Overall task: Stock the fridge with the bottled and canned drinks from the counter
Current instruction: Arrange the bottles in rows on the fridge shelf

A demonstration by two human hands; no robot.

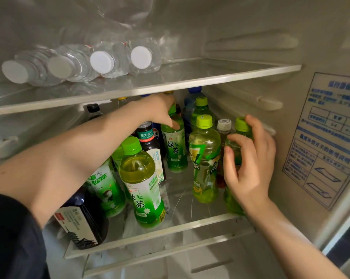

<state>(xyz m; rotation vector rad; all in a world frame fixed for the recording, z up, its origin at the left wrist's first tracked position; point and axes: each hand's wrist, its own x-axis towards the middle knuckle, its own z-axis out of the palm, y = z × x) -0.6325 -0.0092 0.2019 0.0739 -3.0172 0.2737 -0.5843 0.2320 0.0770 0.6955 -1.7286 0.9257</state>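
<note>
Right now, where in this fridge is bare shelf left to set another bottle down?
The upper shelf is bare right of the four lying water bottles. On the lower shelf, one patch is open at the front, between the front green tea bottle and the yellow-green bottle. Its left side and back are packed.

Soft, flat light fell into the fridge point(240, 27) from the front; the back of the lower level was dim. The upper shelf point(210, 77) carried a pale sheen. Water bottles point(79, 63) at upper left looked smeared, the sticker point(327, 137) at right was unreadable, and straight edges bowed.
</note>
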